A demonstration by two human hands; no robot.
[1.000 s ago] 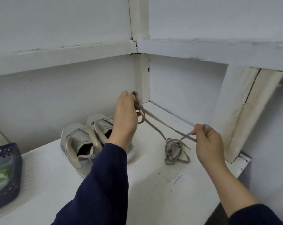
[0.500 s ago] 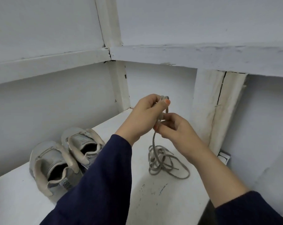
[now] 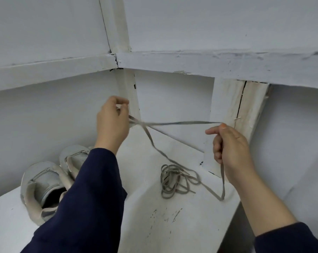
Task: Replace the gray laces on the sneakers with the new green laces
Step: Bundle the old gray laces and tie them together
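A gray lace (image 3: 180, 122) is stretched in the air between my two hands. My left hand (image 3: 112, 123) pinches one end of it up near the corner post. My right hand (image 3: 229, 148) grips the lace farther along, and a loop of it hangs below that fist. More gray lace lies coiled in a small heap (image 3: 172, 181) on the white shelf (image 3: 169, 221). Two gray sneakers (image 3: 43, 185) with no laces stand side by side at the left, partly hidden by my left sleeve. No green laces are in view.
The white shelf sits in a corner between white walls, with a ledge above it. A white post (image 3: 240, 114) stands at the right, close behind my right hand. The shelf's front edge drops away at lower right.
My hands were together half a second ago; now they have moved apart, drawing the lace taut between them. The view has shifted a little to the right.
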